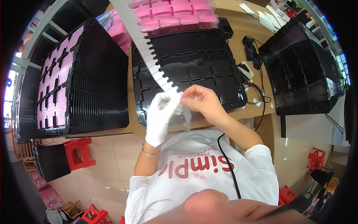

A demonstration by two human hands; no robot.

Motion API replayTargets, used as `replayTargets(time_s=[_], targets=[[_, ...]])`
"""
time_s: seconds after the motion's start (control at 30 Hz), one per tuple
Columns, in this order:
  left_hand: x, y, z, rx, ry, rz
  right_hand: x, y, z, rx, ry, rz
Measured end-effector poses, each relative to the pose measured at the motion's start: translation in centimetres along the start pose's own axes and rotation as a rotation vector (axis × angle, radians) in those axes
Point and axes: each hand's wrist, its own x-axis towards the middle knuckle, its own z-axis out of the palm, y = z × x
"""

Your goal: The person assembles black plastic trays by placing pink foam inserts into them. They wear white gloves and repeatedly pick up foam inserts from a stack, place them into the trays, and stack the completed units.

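A long white strip with a notched edge (154, 71) runs down from the top of the view, across a black plastic tray (186, 67), to my hands. My left hand (160, 115), in a white glove, is closed on the strip's near part. A narrow pale band (187, 118) hangs below the fingers. Bare, my right hand (205, 106) meets the gloved fingertips with thumb and forefinger pinched together. Whatever lies between those two fingertips is too small to make out. Both hands are above the tray's near edge.
Tall stacks of black trays stand at left (97, 82) and right (302, 71); pink pieces fill the left stack's top tray. Pink parts in clear wrap (179, 15) lie beyond the tray. A white-and-black handheld device (245, 71) and black cables (261, 87) lie to its right.
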Motion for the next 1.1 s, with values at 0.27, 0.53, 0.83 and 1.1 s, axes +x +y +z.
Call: replayTargets(time_s=[0.27, 0.53, 0.83, 1.1], targets=[[0.7, -1.1, 1.4, 0.05, -0.004, 0.054, -2.5, 0.7, -2.1, -0.8, 0.103, -0.828], [0.8, -1.0, 2.3, 0.198, 0.038, 0.036, -3.2, -5.6, -12.2, -1.05, 0.141, -0.099], [0.7, -1.2, 2.2, 0.215, 0.036, 0.001, -2.5, -3.8, -13.8, -1.289, 0.274, -0.196], [0.9, -1.4, 2.2, 0.232, 0.024, 0.027, -3.3, -3.2, -12.9, -1.177, 0.268, -0.221]])
